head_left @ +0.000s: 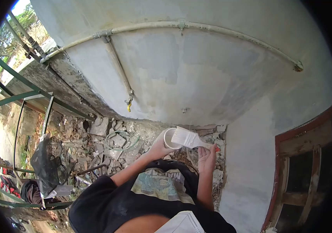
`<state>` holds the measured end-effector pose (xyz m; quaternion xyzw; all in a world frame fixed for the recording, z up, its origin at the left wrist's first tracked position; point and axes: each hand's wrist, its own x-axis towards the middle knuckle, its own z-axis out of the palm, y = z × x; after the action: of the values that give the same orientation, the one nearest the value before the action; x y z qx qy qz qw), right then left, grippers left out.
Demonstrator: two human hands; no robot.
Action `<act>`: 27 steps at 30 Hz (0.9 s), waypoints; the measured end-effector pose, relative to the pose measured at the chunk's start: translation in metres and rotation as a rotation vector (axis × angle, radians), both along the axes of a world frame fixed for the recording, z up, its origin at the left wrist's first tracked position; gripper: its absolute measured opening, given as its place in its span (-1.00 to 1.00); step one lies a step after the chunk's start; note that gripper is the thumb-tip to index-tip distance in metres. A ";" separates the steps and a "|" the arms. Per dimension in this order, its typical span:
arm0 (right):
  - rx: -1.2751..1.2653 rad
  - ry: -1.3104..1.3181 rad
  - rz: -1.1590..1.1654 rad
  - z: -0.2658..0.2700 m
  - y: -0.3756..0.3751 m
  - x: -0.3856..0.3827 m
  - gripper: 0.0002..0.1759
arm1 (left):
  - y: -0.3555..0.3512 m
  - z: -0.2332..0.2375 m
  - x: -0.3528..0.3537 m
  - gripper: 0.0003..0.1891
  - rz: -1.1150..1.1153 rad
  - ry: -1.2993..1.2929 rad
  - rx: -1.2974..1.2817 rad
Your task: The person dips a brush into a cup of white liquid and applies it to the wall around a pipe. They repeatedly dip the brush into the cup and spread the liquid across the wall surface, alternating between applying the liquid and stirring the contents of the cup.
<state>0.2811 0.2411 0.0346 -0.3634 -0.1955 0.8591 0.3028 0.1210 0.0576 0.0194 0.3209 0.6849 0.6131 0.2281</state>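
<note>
My left hand (158,149) is wrapped round a white paint tub (168,143), its open mouth turned up toward me. A wide paintbrush (185,138) with white-coated bristles is in my right hand (206,158), gripped by its handle. The bristles overlap the tub's rim in this view. White paint also smears the brush's ferrule, and a small red tip shows at the end of the handle. Both hands are in front of my chest, above rubble-strewn ground.
Ahead rises a patchy grey-white wall (212,73) with a pipe (146,25) and a yellow-handled tap (129,105). Broken rubble (115,139) and a thin green hose (123,148) lie below. At left is a green metal frame (14,73) with a black bag (45,165); a red-framed window (302,171) is at right.
</note>
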 end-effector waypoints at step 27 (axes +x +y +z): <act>1.647 -0.021 0.969 0.105 -0.019 -0.048 -0.73 | -0.027 0.005 0.023 -0.14 0.133 0.312 -0.073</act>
<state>0.2329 0.2224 0.1396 0.0768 -0.8706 0.4804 0.0732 0.1443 0.0302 0.0245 0.3575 0.7535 0.5445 0.0893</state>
